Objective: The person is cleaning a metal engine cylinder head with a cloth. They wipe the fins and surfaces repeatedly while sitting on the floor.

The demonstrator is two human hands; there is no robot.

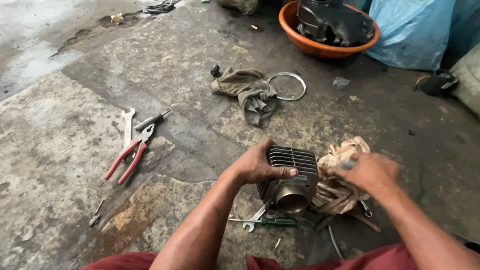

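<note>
My left hand (260, 167) grips a finned metal engine cylinder (292, 180) from its left side, thumb across the fins, holding it on the concrete floor with its round bore facing me. My right hand (367, 172) is blurred just right of the cylinder, fingers closed around a small dark object I cannot make out, over a crumpled tan rag (340, 187). A green-handled screwdriver (272, 222) and a spanner (253, 220) lie right below the cylinder.
Red-handled pliers (131, 155), a spanner (128, 127) and a dark-handled tool (150, 120) lie at left. A grey cloth (250, 92) and metal ring (292, 85) sit beyond. An orange basin (300, 42) with a black engine part, and blue plastic (410, 35), stand at the back.
</note>
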